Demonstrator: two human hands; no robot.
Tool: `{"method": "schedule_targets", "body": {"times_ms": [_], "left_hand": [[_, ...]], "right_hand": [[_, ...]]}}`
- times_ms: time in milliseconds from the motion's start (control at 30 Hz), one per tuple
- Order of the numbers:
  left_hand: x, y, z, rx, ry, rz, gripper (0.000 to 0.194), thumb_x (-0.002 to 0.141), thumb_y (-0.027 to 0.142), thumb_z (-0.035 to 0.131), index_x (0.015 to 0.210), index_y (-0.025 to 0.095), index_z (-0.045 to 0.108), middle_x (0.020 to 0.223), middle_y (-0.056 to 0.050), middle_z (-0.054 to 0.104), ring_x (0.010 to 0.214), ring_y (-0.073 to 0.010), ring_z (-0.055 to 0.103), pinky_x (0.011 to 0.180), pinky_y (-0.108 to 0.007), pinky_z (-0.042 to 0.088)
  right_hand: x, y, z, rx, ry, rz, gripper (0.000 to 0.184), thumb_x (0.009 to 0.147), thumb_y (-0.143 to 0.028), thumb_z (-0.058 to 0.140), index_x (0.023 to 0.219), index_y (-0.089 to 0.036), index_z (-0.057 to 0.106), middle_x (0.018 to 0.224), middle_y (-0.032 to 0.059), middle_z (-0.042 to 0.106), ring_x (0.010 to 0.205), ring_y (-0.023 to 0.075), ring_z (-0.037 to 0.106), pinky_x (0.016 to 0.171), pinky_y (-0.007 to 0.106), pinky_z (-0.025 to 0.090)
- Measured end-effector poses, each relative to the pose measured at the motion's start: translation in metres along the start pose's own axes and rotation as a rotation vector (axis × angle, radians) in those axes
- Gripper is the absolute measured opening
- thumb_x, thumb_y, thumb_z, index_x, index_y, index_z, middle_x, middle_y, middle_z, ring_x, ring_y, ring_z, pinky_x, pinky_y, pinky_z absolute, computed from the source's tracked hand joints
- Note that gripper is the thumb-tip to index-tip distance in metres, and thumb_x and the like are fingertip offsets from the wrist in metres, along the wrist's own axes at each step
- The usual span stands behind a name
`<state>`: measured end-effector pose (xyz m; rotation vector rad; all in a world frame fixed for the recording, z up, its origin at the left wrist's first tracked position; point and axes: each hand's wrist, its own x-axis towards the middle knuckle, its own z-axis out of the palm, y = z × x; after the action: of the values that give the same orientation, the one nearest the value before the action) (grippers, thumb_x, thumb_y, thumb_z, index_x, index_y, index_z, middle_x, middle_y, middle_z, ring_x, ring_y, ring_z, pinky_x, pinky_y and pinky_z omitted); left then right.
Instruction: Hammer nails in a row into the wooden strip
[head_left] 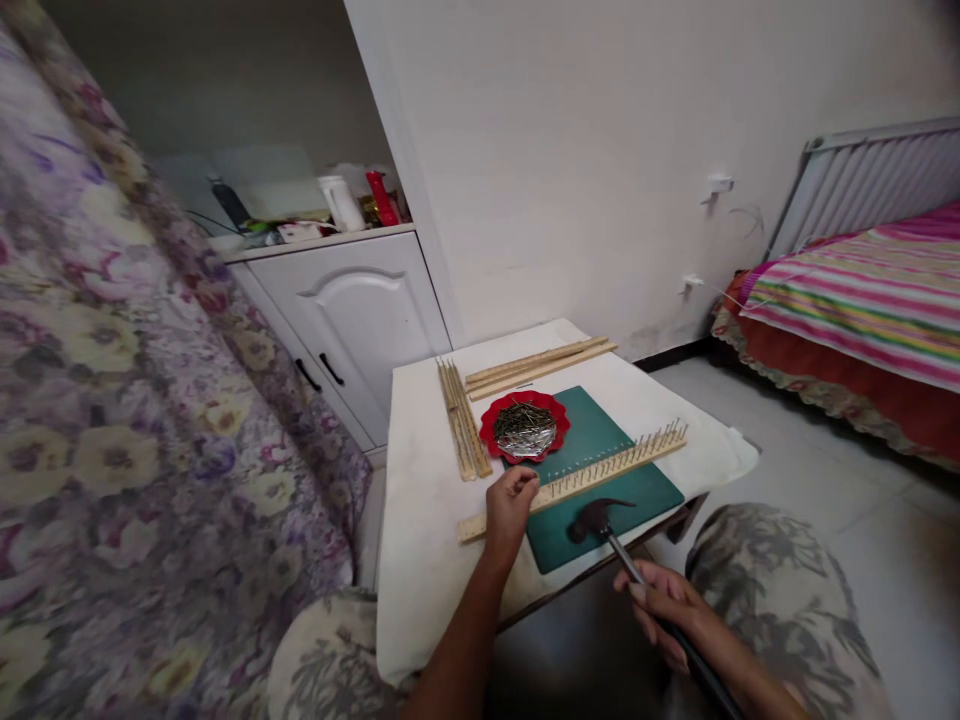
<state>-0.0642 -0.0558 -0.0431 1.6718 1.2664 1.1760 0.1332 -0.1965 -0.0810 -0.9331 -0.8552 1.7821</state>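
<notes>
Pale wall [555,180] beyond table [420,430] and hammer [622,555]

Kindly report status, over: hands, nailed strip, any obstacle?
Right hand gripping hammer. Left hand, pinched, at wooden strip. Strip crosses green mat. Possible obstacle: red dish, just beyond.

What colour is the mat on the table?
The mat is dark green, best seen in the head view.

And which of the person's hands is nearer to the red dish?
Left. The left hand is just in front of the red dish, at the wooden strip; the right hand is farther off, lower right, holding the hammer.
</notes>
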Motion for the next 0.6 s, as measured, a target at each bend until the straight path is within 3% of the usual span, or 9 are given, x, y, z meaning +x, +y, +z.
{"method": "schedule_targets", "body": {"times_ms": [333, 600], "left_hand": [[-0.0016, -0.0030, 0.0021, 0.186, -0.029, 0.055, 0.014, 0.077, 0.026, 0.052, 0.077, 0.018, 0.064, 0.070, 0.001, 0.062, 0.066, -0.0115, 0.056, 0.063, -0.020, 0.041], [-0.0045, -0.0028, 0.0034, 0.243, -0.026, 0.110, 0.013, 0.078, 0.024, 0.051, 0.076, 0.019, 0.063, 0.073, 0.001, 0.061, 0.069, -0.0119, 0.056, 0.065, -0.021, 0.040]], "right_hand": [[0.0040, 0.0065, -0.0092, -0.019, -0.040, 0.047, 0.035, 0.075, -0.049, 0.061, 0.089, -0.017, 0.054, 0.042, -0.0067, 0.057, 0.019, 0.0002, 0.028, 0.022, 0.011, 0.027], [-0.0007, 0.0023, -0.0040, -0.045, 0.023, 0.041, 0.033, 0.076, -0.048, 0.060, 0.087, -0.018, 0.054, 0.042, -0.0082, 0.054, 0.020, -0.0004, 0.025, 0.023, 0.011, 0.027]]}}
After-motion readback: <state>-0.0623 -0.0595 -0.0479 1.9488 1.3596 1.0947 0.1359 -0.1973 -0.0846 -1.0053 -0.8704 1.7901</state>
